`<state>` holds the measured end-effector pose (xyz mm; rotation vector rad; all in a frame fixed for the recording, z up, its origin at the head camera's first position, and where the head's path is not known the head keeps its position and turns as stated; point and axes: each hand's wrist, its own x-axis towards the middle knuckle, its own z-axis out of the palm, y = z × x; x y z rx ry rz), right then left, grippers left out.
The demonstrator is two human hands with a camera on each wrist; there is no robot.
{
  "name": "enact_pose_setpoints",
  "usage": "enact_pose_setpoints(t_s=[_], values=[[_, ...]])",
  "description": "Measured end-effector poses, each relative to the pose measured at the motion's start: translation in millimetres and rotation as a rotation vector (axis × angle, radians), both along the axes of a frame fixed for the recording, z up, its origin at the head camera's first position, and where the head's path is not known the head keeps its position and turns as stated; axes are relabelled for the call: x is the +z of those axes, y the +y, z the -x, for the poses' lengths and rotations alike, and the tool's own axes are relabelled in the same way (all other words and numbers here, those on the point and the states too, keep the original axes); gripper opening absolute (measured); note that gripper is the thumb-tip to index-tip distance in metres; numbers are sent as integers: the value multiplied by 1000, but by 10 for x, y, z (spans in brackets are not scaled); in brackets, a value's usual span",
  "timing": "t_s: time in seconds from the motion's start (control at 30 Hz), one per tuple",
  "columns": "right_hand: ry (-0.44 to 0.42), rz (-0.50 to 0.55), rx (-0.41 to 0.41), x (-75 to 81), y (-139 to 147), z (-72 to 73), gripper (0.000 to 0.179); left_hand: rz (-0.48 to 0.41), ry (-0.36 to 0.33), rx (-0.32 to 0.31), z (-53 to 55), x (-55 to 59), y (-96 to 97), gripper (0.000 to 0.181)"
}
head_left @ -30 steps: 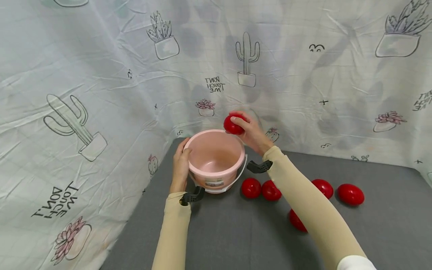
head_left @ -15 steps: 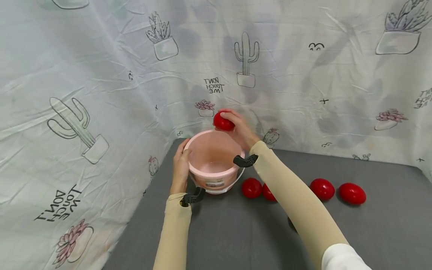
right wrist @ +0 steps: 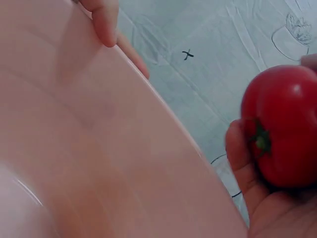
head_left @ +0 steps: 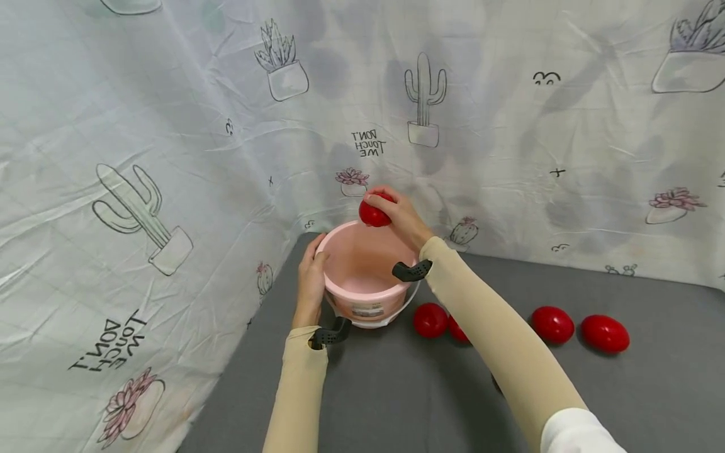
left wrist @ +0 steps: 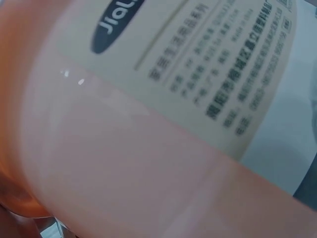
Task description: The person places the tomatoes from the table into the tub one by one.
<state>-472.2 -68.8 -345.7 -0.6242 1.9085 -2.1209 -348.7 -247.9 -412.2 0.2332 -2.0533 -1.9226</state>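
A pale pink bucket (head_left: 365, 296) stands upright on the grey table, its white handle hanging down in front. My left hand (head_left: 310, 277) grips the rim at the left side, thumb inside and fingers outside. Above the far part of the rim, a red tomato (head_left: 372, 212) is held in my right hand (head_left: 403, 217), thumb across its top. In the right wrist view the tomato (right wrist: 287, 124) shows its green stem and stays apart from the bucket wall (right wrist: 148, 163). The left wrist view shows mostly the bucket's printed label (left wrist: 198, 74). The visible part of the bucket's inside holds nothing.
Right of the bucket lie two red round tomatoes (head_left: 430, 320), one partly behind my right arm. Farther right are two more (head_left: 552, 324). A patterned white curtain (head_left: 481, 126) closes off the back and left of the grey table (head_left: 396, 390).
My right hand has carried the tomato leftward over the bucket's far rim, then slightly lower. The left hand keeps its grip. The whole view has shifted a little.
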Motion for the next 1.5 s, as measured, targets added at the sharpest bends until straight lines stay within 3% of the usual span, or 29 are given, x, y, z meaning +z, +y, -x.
enact_pose_setpoints(t_s=[0.17,0.3,0.53,0.67,0.8,0.97,1.5], values=[[107,-194,-1,25,-1,-5,40,13,14,-8,19,35,-2,46],[129,-287,44,30,-8,-28,35,14,5,-15,19,41,-15,46],[267,-439,76,21,-44,-50,35,-31,-15,-16,43,38,-26,46],[293,-497,107,9,-53,-45,32,-31,-11,-22,48,24,-36,45],[292,-588,198,-24,-52,-48,34,-19,-27,-27,40,-7,-48,44],[257,-606,283,-50,-48,-58,39,-26,-44,-32,19,-1,-34,44],[240,-650,323,-78,-56,-22,38,-21,-11,-30,44,-29,-10,45]])
